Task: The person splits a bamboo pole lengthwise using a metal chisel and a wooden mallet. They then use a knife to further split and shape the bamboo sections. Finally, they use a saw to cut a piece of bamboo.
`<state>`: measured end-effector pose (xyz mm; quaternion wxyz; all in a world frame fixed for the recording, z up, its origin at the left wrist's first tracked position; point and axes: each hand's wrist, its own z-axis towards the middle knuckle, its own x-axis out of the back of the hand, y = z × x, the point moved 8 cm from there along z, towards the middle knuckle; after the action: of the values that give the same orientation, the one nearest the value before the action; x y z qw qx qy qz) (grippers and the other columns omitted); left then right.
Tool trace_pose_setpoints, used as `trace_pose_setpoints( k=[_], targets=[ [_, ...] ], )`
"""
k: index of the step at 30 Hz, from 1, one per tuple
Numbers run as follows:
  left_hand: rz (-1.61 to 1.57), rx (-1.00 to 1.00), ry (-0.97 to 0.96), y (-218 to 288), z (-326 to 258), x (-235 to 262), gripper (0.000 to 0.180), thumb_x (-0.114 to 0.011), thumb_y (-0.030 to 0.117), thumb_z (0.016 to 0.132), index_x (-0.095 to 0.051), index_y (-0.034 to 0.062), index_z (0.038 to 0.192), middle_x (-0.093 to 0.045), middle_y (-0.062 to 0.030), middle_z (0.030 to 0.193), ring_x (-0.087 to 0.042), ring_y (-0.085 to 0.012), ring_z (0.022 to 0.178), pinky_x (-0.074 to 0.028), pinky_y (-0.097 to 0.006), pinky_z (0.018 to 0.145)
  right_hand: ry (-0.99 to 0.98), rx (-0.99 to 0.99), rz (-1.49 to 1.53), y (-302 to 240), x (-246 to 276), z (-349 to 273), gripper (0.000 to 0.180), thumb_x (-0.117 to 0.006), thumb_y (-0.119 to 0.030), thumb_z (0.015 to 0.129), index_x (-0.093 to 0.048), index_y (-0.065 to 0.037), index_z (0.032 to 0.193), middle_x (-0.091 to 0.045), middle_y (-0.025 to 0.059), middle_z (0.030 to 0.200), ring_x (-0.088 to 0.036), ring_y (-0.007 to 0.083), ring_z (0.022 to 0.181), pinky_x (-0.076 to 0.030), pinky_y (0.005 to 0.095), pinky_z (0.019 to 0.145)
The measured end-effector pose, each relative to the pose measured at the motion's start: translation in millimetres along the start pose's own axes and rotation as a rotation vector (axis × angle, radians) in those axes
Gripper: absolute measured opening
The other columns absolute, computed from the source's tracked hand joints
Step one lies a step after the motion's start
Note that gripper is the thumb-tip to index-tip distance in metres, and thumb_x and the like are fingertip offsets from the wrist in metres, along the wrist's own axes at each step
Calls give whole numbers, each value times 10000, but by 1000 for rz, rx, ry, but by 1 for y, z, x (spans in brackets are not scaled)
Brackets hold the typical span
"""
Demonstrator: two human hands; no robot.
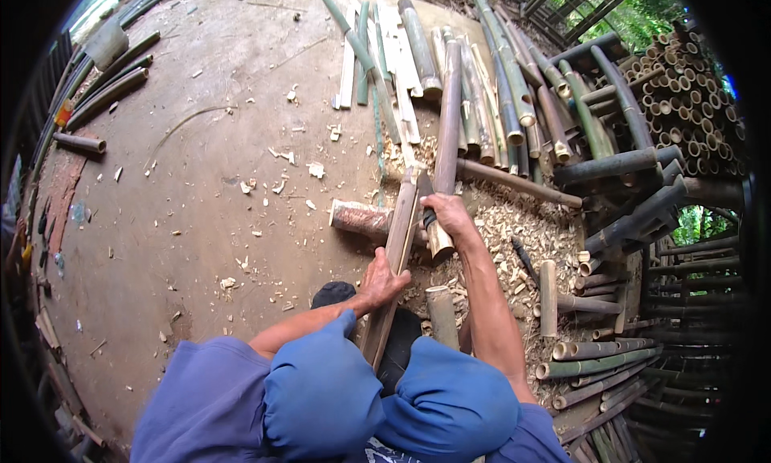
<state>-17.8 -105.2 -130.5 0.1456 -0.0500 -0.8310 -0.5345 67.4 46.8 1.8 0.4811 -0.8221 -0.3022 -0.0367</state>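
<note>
Bamboo slat (399, 246) points lengthwise away, slightly right.

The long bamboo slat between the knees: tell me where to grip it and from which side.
Grip the bamboo slat at mid-length, from its left edge, where the left hand already wraps it. It leans away from the knees onto a short log, so the middle is raised and free. The right hand, with a knife, takes the right side.
</note>
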Motion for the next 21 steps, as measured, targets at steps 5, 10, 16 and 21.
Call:
trace_pose_setpoints(
  k=[5,10,16,21],
  targets=[
    [-35,-24,-30,-4,5,-8,661,-797,340,789,-379,-37,1135,-645,-384,1014,-653,-549,998,-527,-581,863,41,91,61,43,-8,-5,391,-627,-204,988,-610,17,1311,-643,60,887,-649,128,650,-577,278,484],
    [-38,-26,-31,-2,0,-6,639,-789,334,792,-406,-11,1170,-677,-334,1004,-684,-508,980,-543,-553,851,87,178,233,51,-14,-13,399,-621,-200,993,-591,-38,1356,-618,32,758,-629,125,590,-551,277,453],
    [-71,-51,-34,-14,4,0,647,-788,318,794,-390,-37,1161,-648,-380,1045,-647,-551,1022,-521,-587,888,187,291,-149,19,-15,-65,646,-647,-234,938,-482,0,1517,-694,167,889,-682,220,650,-582,386,584],
    [-103,-55,-61,-3,6,-8,643,-797,311,793,-393,-34,1156,-649,-375,1043,-651,-543,1017,-525,-573,875,313,376,-704,20,-11,-65,678,-639,-315,936,-464,-104,1557,-705,244,995,-729,386,876,-593,502,803]
  ],
)
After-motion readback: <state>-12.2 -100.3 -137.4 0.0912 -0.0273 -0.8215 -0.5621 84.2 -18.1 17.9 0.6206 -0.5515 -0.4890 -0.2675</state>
